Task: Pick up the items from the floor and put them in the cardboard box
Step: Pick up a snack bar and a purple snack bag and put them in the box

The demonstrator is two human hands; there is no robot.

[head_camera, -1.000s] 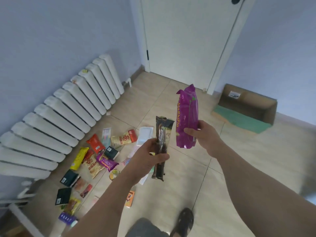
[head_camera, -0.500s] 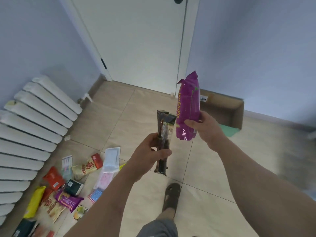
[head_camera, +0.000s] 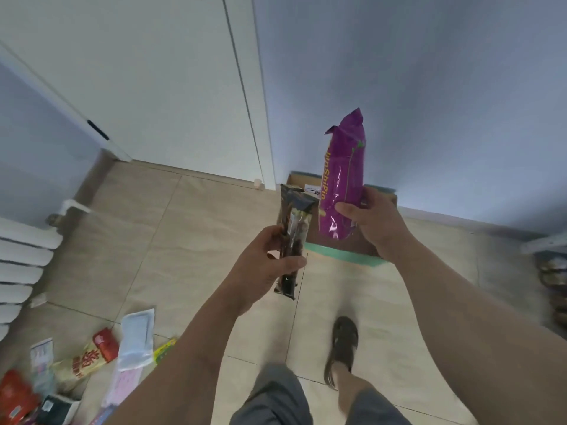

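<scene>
My right hand (head_camera: 372,220) grips a tall purple snack packet (head_camera: 343,176) upright, directly in front of the cardboard box (head_camera: 352,245). The box lies on the floor against the wall, green tape along its near edge, and is mostly hidden behind both packets and my right hand. My left hand (head_camera: 267,265) holds a long dark brown packet (head_camera: 293,237) upright, just left of the purple one. Several other snack packets (head_camera: 89,360) lie scattered on the tiles at the lower left.
A closed white door (head_camera: 159,81) stands to the left of the box. A white radiator (head_camera: 21,265) runs along the left wall. My sandalled foot (head_camera: 342,348) is on the tiles below the box. Shoes (head_camera: 552,277) sit at the right edge.
The view has swung right and moved closer to the box, which now sits right behind my hands. The pile of packets has slid to the lower left corner. Both hands keep their packets.
</scene>
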